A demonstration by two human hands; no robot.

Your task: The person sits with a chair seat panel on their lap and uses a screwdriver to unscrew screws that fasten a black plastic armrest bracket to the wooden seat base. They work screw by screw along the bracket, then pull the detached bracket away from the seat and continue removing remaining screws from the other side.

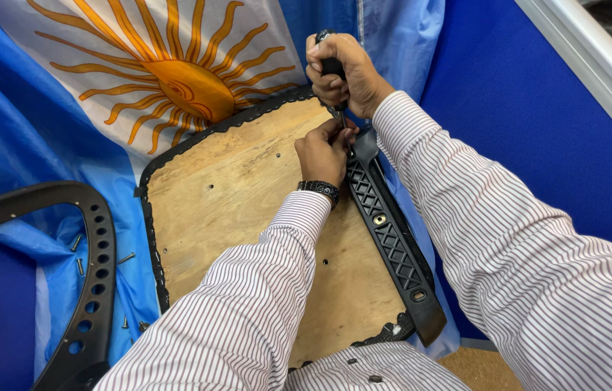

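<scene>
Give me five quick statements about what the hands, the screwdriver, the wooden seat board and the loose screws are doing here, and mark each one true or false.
1. The right hand grips a screwdriver by its dark handle. True.
2. The left hand rests flat in the middle of the wooden seat board. False: it pinches near the screwdriver tip at the top end of the black plastic bracket.
3. The bracket lies along the board's right edge. True.
4. Loose screws lie on the board. False: they lie on the blue cloth, beside the curved black perforated part.
5. The left wrist carries a dark wristband. True.
</scene>
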